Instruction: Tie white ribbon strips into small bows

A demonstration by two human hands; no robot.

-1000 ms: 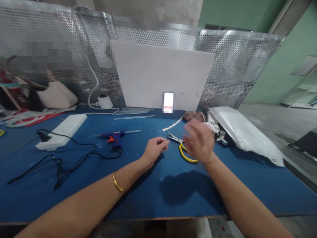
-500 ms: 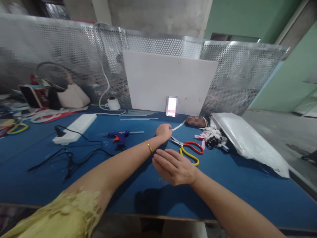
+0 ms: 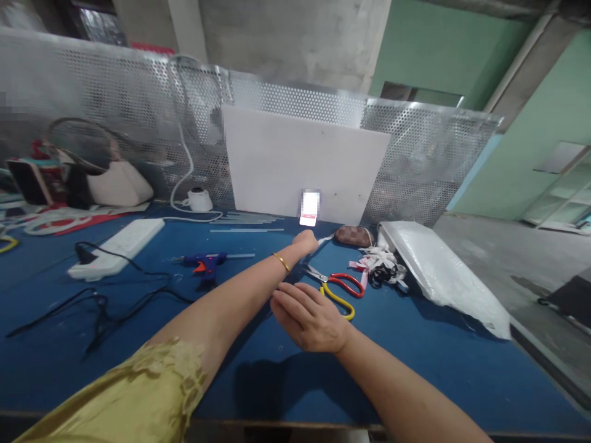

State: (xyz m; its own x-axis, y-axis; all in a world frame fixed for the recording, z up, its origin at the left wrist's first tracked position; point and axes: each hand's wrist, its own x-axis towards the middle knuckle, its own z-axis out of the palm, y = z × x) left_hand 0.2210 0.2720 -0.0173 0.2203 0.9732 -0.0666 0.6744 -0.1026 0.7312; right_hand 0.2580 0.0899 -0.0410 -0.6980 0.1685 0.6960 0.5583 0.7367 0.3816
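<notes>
Left hand [image 3: 305, 240] reaches to 12 o'clock, grip apparently pinched on the white ribbon [image 3: 325, 237] end, though blur hides the contact. Right hand [image 3: 308, 316] lies flat, fingers spread, on the blue tabletop [image 3: 415, 357], likely bracing; scissors [image 3: 335, 288] at its 1 o'clock.

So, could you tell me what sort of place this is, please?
Probably a small craft or assembly workbench: a blue table screened by perforated metal panels, with a glue gun, glue sticks and scissors laid out.
</notes>
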